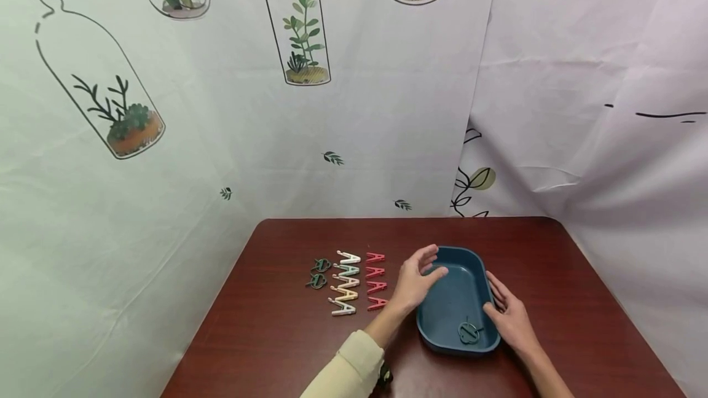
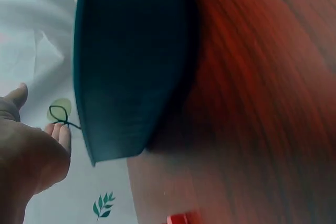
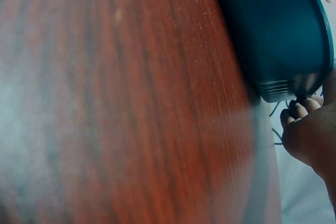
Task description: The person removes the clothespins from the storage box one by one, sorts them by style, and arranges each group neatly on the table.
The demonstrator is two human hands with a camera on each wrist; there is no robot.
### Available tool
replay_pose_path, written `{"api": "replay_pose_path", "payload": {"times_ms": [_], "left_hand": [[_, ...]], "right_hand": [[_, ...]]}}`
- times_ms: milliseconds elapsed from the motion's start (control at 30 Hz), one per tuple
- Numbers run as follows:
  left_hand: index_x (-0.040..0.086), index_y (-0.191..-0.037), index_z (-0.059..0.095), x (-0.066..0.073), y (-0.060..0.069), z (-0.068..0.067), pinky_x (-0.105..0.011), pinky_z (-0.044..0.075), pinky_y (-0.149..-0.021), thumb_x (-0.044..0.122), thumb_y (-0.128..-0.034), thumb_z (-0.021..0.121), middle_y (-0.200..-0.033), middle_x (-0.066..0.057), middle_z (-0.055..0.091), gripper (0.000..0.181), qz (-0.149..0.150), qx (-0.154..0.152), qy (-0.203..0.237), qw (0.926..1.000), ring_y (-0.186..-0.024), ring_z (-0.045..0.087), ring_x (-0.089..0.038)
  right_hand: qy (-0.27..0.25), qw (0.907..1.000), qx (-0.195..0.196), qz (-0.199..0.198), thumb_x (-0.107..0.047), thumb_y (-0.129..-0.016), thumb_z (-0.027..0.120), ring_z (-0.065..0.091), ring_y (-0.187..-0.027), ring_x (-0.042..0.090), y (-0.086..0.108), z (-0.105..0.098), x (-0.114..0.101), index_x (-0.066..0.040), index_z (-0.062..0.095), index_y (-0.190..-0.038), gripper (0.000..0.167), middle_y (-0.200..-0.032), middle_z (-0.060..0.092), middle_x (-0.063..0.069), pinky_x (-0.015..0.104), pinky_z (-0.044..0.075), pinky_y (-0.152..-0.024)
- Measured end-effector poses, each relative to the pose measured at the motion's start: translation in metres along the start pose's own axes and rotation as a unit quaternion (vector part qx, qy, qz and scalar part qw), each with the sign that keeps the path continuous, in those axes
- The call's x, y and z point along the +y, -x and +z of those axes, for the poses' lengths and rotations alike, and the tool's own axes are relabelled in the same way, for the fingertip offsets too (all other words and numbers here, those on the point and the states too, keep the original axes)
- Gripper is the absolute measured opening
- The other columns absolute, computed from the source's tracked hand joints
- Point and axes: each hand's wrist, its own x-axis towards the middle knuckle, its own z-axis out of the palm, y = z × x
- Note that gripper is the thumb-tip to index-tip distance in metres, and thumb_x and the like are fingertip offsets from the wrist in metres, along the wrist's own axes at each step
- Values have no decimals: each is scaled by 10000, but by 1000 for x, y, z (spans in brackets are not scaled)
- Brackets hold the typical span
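Note:
A dark blue plastic box [image 1: 450,300], open at the top, stands on the right half of the table. One green clip with a rounded, looped shape [image 1: 469,333] lies inside near its front end. My left hand [image 1: 413,281] hovers at the box's left rim, thumb and fingers spread apart and nothing between them; the left wrist view shows that hand [image 2: 34,156] beside the box wall. My right hand [image 1: 511,318] lies along the outside of the right wall with relaxed fingers; in the right wrist view its fingertips [image 3: 300,109] appear to touch the box's end.
Left of the box lie a column of red clothespins [image 1: 376,287], a column of white, mint and yellow clothespins [image 1: 344,293], and two green looped clips [image 1: 317,280]. A small dark object [image 1: 385,376] sits by the left sleeve. A patterned cloth [image 1: 354,109] hangs behind the table.

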Motion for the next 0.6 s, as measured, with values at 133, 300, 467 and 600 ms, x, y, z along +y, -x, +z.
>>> {"api": "replay_pose_path", "payload": {"times_ms": [133,300,467,600], "left_hand": [[29,-1536,524,-6,0,13,-415,497,-1101,173,-1040,719,-1534,-139,573,552,-116,-187,-49,9997,-1397,571,-270],[65,-1529,546,-11,2,26,-308,510,-1069,205,-1050,707,-1510,-29,599,524,-312,-456,-412,9976,-1380,582,-189],[64,-1431,649,-14,4,36,-231,520,-1019,164,-1039,718,-1394,31,677,410,-255,-902,-808,9923,-1283,635,-106],[103,-1334,732,-16,3,41,-185,540,-933,134,-1014,748,-1280,79,730,322,-251,-1143,-1224,9855,-1165,677,-41]], "right_hand": [[26,9999,35,-127,117,-961,607,395,-1234,-190,1,1,1,28,378,-1616,700,-1573,439,308,17,391,-912],[67,9998,66,-187,118,-961,611,416,-1243,-158,1,2,1,27,385,-1613,696,-1568,447,312,22,413,-899],[64,9997,87,-216,125,-954,610,423,-1237,-158,1,2,2,33,393,-1607,695,-1553,458,320,28,424,-892],[-42,9996,77,-269,139,-950,608,430,-1248,-149,0,2,2,46,395,-1601,691,-1545,456,332,38,433,-901]]}}
